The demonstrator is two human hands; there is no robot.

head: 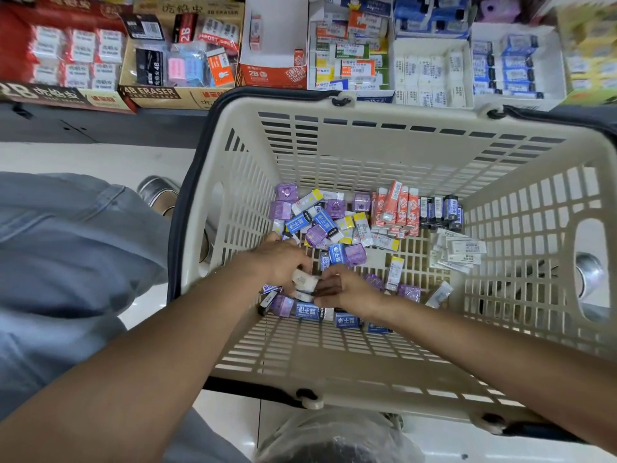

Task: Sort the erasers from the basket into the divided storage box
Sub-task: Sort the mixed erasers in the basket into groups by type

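Both hands reach down into the beige shopping basket (pixel 367 155) — the left hand (pixel 283 262) and right hand (pixel 347 289) together pinching a small stack of white erasers (pixel 304 283) between them — just above the loose purple, blue and yellow erasers (pixel 320 225) on its floor.

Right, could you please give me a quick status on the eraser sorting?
Left hand and right hand together gripping small white erasers. Both inside beige slotted plastic basket. Nothing blocking.
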